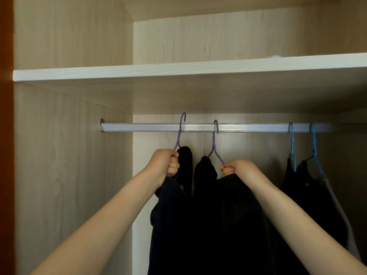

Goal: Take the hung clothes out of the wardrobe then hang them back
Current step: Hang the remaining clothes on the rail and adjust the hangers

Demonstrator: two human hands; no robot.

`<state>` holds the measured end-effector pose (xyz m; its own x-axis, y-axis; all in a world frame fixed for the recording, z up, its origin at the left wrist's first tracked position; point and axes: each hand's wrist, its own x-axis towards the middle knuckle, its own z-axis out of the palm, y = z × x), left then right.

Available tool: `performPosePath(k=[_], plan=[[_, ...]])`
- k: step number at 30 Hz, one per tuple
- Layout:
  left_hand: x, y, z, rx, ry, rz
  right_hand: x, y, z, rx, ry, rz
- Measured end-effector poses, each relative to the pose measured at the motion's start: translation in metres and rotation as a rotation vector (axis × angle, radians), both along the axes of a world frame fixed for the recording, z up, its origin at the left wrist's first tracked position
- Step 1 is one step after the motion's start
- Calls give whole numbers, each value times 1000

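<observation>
Under the pale wooden wardrobe shelf [119, 73], the left hand [164, 163] has its grip curled round a purple wire hanger [179, 133] bearing a navy garment [168, 215], its hook raised above the ribbed silver rail [139, 127]. The right hand [238, 168] has its grip pinching a second purple hanger [214, 143], which is hooked over the rail and carries a black garment [228, 215]. Two blue hangers [292, 143] with dark clothes [303, 185] hang further right.
</observation>
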<state>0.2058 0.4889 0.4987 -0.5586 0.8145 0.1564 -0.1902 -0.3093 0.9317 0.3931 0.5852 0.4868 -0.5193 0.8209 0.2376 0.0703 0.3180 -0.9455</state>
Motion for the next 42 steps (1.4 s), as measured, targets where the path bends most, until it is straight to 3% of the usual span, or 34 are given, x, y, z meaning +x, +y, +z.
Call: performPosePath(k=[3, 7, 29, 32, 33, 35, 37, 39, 42], plan=[[-1, 11, 11, -24, -25, 14, -4, -2, 1, -63, 25, -34], [2, 20, 6, -79, -62, 0, -15, 2, 6, -328, 62, -68], [10, 37, -13, -165, 82, -83, -18, 6, -26, -194, 247, -61], [4, 28, -7, -276, 313, -4, -14, 5, -25, -191, 228, -18], [-2, 24, -5, -311, 482, 45, -13, 2, -23, -163, 210, -7], [-21, 16, -1, -341, 999, 274, -13, -1, -21, -42, 142, -37], [-41, 12, 8, -212, 1342, 581, -6, 2, -16, 233, 15, -195], [-58, 15, 23, 14, 1485, 780, 12, 6, -5, 486, -69, -370], [-79, 30, 47, 55, 1645, 859, 51, 17, 13, 759, -213, -677]])
